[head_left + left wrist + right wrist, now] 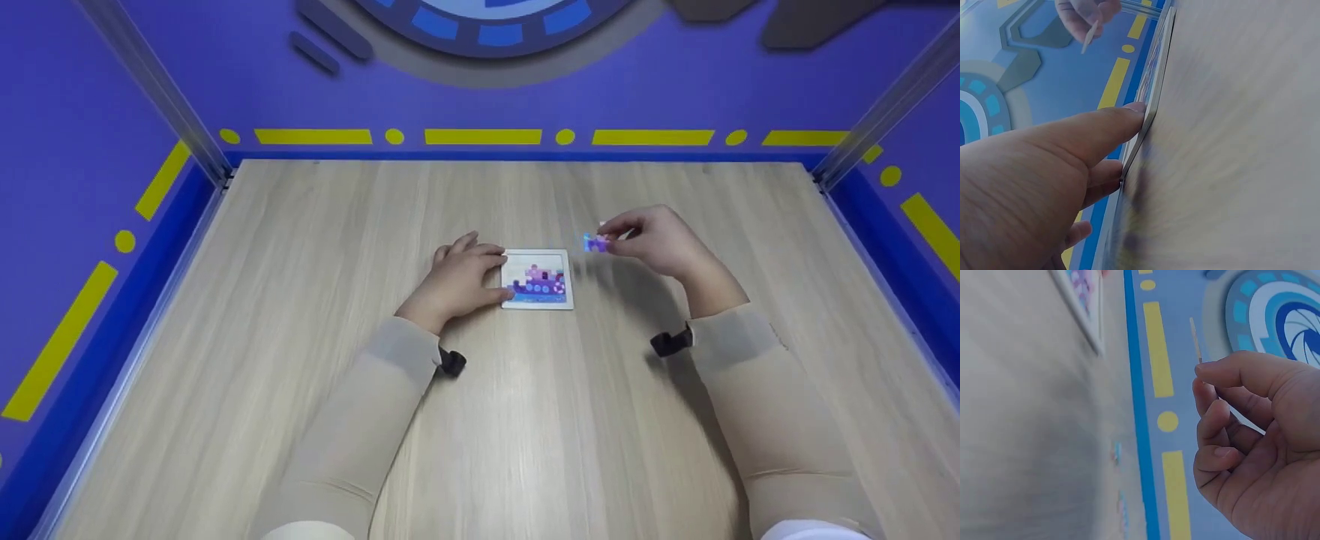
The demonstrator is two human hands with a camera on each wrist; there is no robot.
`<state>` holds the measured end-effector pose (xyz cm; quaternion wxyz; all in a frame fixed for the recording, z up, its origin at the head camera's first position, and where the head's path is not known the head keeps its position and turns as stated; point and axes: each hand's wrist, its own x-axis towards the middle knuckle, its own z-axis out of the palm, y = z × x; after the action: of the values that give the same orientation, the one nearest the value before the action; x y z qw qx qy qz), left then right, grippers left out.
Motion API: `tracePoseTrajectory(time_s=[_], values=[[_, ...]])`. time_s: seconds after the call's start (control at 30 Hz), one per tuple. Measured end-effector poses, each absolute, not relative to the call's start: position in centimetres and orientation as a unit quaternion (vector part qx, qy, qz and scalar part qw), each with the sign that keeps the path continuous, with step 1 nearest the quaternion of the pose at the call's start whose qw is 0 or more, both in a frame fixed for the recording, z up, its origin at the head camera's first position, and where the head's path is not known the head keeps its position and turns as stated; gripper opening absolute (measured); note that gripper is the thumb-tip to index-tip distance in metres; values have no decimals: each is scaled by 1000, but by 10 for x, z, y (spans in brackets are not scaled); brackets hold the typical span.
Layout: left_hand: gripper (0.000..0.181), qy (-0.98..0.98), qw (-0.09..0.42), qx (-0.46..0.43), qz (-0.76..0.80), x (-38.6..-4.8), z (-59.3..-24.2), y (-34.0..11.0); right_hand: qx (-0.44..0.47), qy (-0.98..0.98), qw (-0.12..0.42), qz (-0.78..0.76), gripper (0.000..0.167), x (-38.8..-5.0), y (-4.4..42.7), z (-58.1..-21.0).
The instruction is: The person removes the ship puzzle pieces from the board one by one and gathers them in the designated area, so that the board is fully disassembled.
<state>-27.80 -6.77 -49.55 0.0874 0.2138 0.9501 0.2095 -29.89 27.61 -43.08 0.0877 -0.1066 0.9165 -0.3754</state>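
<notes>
A white-framed jigsaw puzzle [568, 280] with a purple and pink ship picture lies flat on the wooden table. My left hand [469, 277] rests at its left side, the thumb [1123, 119] on the frame's near-left part and other fingers touching its far-left edge. To the right of the frame, my right hand [654, 238] pinches a small purple and blue puzzle piece [595, 243] between thumb and fingertips, above the table. The right wrist view shows this thin piece [1195, 338] edge-on; its picture side is hidden there.
In the right wrist view, small coloured pieces [1117, 453] lie blurred on the table, right of the frame. The wooden table [525, 420] reaches back to a blue-purple wall [480, 105] with yellow marks. Side walls stand left and right. Each wrist wears a black strap [671, 343].
</notes>
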Motion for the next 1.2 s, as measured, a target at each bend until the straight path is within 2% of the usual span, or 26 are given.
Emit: tracePoseTrajectory(time_s=[0.4,0.83,1.2], values=[[72,950,93,218,203,-279,-499,-66,-64,926,113,-354,27,-302,292,-461],[71,951,87,220,199,-280,-498,-68,-59,921,136,-361,30,-313,310,-471],[71,950,92,213,209,-280,-497,-70,-64,931,131,-335,32,-318,310,-473]])
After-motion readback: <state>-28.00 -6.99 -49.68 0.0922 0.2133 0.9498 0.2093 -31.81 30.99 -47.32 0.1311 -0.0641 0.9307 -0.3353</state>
